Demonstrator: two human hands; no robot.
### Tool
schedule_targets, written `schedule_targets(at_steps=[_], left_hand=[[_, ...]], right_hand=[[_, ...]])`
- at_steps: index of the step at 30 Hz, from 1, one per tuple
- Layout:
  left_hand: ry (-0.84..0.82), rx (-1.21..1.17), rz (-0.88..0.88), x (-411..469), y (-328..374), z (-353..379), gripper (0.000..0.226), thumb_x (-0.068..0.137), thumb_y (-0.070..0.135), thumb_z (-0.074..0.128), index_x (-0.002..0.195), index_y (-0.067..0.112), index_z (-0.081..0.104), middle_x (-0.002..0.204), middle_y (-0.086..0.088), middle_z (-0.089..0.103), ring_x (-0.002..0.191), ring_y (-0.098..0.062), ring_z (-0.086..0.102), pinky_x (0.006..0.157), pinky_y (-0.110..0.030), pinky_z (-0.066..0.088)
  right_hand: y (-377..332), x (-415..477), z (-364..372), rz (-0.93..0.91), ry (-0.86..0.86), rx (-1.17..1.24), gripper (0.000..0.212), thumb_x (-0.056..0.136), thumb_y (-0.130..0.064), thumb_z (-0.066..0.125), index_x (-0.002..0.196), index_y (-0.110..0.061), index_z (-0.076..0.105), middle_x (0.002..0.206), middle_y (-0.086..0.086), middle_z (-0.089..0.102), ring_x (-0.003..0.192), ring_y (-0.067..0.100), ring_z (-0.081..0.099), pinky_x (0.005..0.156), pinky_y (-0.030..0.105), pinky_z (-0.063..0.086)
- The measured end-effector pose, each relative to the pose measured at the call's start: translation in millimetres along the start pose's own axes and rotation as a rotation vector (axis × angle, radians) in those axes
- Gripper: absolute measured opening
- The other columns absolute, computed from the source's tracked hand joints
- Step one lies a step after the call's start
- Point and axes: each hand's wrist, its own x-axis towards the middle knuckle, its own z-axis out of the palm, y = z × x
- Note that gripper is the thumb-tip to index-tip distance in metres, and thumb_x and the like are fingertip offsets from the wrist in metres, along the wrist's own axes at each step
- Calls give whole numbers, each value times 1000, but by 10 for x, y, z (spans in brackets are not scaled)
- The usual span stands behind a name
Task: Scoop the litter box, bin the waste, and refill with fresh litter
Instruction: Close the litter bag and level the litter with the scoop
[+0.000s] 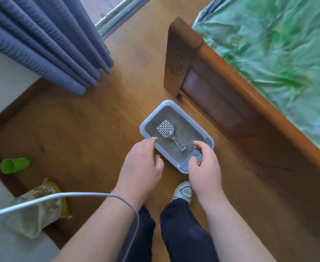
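head view: looking down at a wood floor [91, 129], person standing, both arms stretched forward
litter box [146, 123]: pale blue rim, on the floor near the bed corner, filled with grey litter [185, 137]
scoop [169, 132]: slotted, light grey, lying flat on the litter, handle pointing toward the person, nobody gripping it
left hand [142, 165]: over the near left edge of the box, fingers loosely curled, holding nothing; can't tell if fingertips touch the rim
right hand [205, 167]: over the near right corner of the box, fingers bent, empty; contact with the rim unclear
green cup [14, 165]: on its side on the floor, far left, well apart from the box
bag [38, 210]: yellowish, crumpled, lower left by the wall, blurred
cable [61, 196]: white, crosses the left forearm
bed [268, 59]: wooden frame, green sheet, right of the box
curtain [47, 40]: blue-grey, upper left
shoe [182, 191]: white, just below the box, dark trousers above it
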Motion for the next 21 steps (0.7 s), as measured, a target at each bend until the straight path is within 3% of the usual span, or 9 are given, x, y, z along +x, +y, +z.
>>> schedule_targets(at_steps=[5,10,13,17,21], left_hand=[[-64,43,54,782,-560,1044,49,92,14,51,140,19,47,142,3,50,134,-12,40,110,-25,30],[-72,147,96,1574,-1015,1718,49,93,17,48,141,23,45,144,7,45,133,-12,39,100,-20,30],[-132,199,129,1894,-1061,1944,45,94,23,47,139,28,43,141,9,45,128,-11,43,91,-19,31],[-210,379,215,2325,-1025,2083,40,94,32,47,134,31,43,131,2,52,117,-21,52,90,-34,45],[-217,504,229,2643,-960,2099,39,95,35,47,133,28,45,123,-3,57,102,-28,56,76,-31,41]], right_hand=[[995,777,674,30,-33,-57,45,93,-8,52,133,-27,52,124,-13,51,125,10,47,109,33,39],[1609,1690,1006,45,-164,-259,45,92,-17,55,136,-28,51,124,-8,56,119,11,54,92,23,36],[1715,2005,1044,66,-257,-362,39,92,-24,58,130,-32,53,122,-9,60,110,12,59,92,26,42],[1582,2321,994,43,-364,-636,44,90,-33,63,132,-33,52,120,-8,62,110,16,60,97,35,47],[1314,2455,949,-55,-372,-754,44,88,-33,66,129,-38,52,113,-11,64,109,16,60,97,36,47]])
